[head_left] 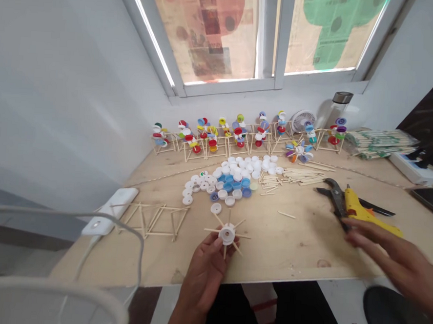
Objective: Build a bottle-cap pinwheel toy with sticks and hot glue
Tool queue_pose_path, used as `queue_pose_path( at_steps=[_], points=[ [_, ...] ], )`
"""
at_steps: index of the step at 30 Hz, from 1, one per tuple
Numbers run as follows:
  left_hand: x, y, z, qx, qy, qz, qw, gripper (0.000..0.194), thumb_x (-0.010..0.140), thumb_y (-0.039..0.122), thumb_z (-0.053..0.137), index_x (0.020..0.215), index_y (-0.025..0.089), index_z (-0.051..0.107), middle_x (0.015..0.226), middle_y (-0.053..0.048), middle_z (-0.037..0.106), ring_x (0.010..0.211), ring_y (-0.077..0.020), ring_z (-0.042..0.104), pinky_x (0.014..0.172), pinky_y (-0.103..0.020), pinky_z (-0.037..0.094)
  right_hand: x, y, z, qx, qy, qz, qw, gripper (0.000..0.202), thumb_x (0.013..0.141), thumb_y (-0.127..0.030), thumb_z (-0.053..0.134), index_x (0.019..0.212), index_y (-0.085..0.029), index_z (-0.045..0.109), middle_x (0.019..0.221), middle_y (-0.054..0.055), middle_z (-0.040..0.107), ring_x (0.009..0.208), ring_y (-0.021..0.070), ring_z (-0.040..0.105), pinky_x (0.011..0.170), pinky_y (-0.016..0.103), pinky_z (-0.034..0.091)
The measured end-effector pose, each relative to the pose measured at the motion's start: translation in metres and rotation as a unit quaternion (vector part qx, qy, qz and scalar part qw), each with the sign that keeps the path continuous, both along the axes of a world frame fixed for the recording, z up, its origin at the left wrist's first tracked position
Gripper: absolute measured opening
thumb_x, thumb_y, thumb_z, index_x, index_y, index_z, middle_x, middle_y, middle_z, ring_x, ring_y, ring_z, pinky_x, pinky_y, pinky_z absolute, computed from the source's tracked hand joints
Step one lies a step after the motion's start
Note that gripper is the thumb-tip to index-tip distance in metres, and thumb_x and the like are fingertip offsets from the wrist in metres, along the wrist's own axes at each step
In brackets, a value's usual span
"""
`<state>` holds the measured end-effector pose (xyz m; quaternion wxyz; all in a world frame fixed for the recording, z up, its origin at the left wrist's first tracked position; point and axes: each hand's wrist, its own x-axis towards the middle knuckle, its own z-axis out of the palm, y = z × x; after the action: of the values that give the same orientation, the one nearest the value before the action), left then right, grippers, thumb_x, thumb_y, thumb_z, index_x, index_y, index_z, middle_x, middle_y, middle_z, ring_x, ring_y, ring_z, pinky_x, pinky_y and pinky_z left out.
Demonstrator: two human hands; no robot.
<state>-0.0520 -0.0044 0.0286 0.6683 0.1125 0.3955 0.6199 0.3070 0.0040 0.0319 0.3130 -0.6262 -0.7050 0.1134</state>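
Note:
My left hand (208, 266) pinches a white bottle cap hub (227, 235) near the table's front edge. Thin wooden sticks stand out from the cap all around like spokes. At the right, my right hand (388, 258) is slightly blurred, its fingers stretched out. Its fingertips are at the handle end of dark pliers (336, 196); whether they touch I cannot tell. Just behind that hand lies a yellow glue gun (367, 213), beside a black blade-like tool (382, 209). A single short stick (286, 214) lies between my hands.
White and blue bottle caps (234, 175) are heaped mid-table, beside loose sticks (299, 177). Colourful cap wheels on stick frames (212, 144) line the back. Bare stick frames (157, 219) and a power strip (110, 212) with a cable lie left. A phone (432, 202) lies right.

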Motion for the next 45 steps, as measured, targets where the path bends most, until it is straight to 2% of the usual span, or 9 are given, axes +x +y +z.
queue_pose_path(
  at_steps=[3,8,16,26,32,36,39,43,45],
  points=[
    [0.006,-0.001,-0.001,-0.004,0.008,-0.015,1.0,0.025,0.063,0.021,0.079,0.086,0.015,0.072,0.093,-0.005,0.069,0.083,-0.0175,0.065,0.079,-0.026,0.052,-0.045,0.038,0.004,-0.012,-0.037,0.035,0.999,0.031,0.087,-0.04,0.046,0.105,-0.021,0.063,0.102,0.008,0.069,0.087,0.0232,0.065,0.077,0.036,0.051],
    [0.009,-0.001,-0.004,-0.006,-0.001,-0.02,1.0,0.026,0.061,0.019,0.08,0.085,0.014,0.072,0.091,-0.005,0.07,0.083,-0.0172,0.065,0.081,-0.027,0.051,-0.098,0.074,0.002,-0.056,-0.16,0.108,0.98,0.016,0.083,-0.024,0.046,0.083,-0.02,0.062,0.086,0.007,0.068,0.079,0.0211,0.062,0.069,0.032,0.046],
    [0.007,0.001,-0.01,-0.01,-0.017,-0.03,0.999,0.03,0.06,0.019,0.081,0.088,0.014,0.072,0.088,-0.005,0.071,0.078,-0.0151,0.066,0.081,-0.026,0.05,-0.116,0.099,0.005,-0.056,-0.258,0.149,0.953,0.016,0.08,-0.01,0.048,0.071,-0.019,0.058,0.075,0.005,0.065,0.07,0.0175,0.057,0.063,0.028,0.037],
    [0.005,0.0,-0.017,0.003,-0.023,-0.023,0.999,0.027,0.062,0.018,0.079,0.088,0.015,0.072,0.09,-0.006,0.071,0.079,-0.0163,0.066,0.08,-0.028,0.051,-0.148,0.145,0.011,-0.005,-0.294,0.179,0.939,0.017,0.085,-0.014,0.047,0.081,-0.015,0.063,0.089,0.011,0.066,0.091,0.0235,0.055,0.076,0.033,0.036],
    [0.005,0.0,-0.012,0.001,-0.035,-0.028,0.999,0.029,0.064,0.017,0.078,0.092,0.015,0.071,0.093,-0.006,0.071,0.084,-0.0164,0.065,0.085,-0.028,0.05,-0.123,0.101,0.005,0.008,-0.202,0.192,0.96,0.023,0.092,-0.023,0.042,0.098,-0.017,0.063,0.102,0.009,0.066,0.097,0.0223,0.058,0.086,0.037,0.043],
    [0.006,-0.001,-0.005,-0.006,-0.033,-0.022,0.999,0.028,0.064,0.017,0.077,0.091,0.015,0.071,0.093,-0.005,0.07,0.083,-0.017,0.065,0.085,-0.028,0.05,-0.116,0.04,-0.013,0.024,-0.092,0.205,0.974,0.037,0.092,-0.028,0.045,0.127,-0.02,0.053,0.13,0.012,0.056,0.121,0.0253,0.049,0.098,0.045,0.042],
    [0.007,-0.003,-0.002,-0.005,-0.037,-0.02,0.999,0.023,0.065,0.019,0.077,0.086,0.014,0.07,0.094,-0.005,0.07,0.083,-0.0173,0.065,0.086,-0.03,0.05,-0.127,-0.009,-0.018,-0.017,-0.039,0.237,0.971,0.045,0.091,-0.025,0.045,0.136,-0.024,0.045,0.137,0.009,0.051,0.129,0.0246,0.043,0.106,0.048,0.035],
    [0.006,-0.005,0.004,0.008,-0.025,-0.017,1.0,0.019,0.066,0.022,0.076,0.083,0.016,0.07,0.089,-0.005,0.07,0.082,-0.018,0.065,0.087,-0.032,0.049,-0.152,-0.053,-0.013,-0.113,0.083,0.381,0.914,0.038,0.09,-0.024,0.048,0.128,-0.024,0.053,0.132,0.007,0.056,0.122,0.0207,0.051,0.105,0.038,0.038],
    [0.006,-0.006,0.007,0.015,-0.013,-0.012,1.0,0.021,0.066,0.024,0.076,0.085,0.016,0.07,0.09,-0.005,0.07,0.082,-0.0184,0.065,0.087,-0.033,0.049,-0.161,-0.064,-0.014,-0.181,0.133,0.438,0.871,0.032,0.091,-0.026,0.045,0.118,-0.021,0.06,0.114,0.007,0.067,0.103,0.0166,0.062,0.091,0.028,0.048]
  ],
)
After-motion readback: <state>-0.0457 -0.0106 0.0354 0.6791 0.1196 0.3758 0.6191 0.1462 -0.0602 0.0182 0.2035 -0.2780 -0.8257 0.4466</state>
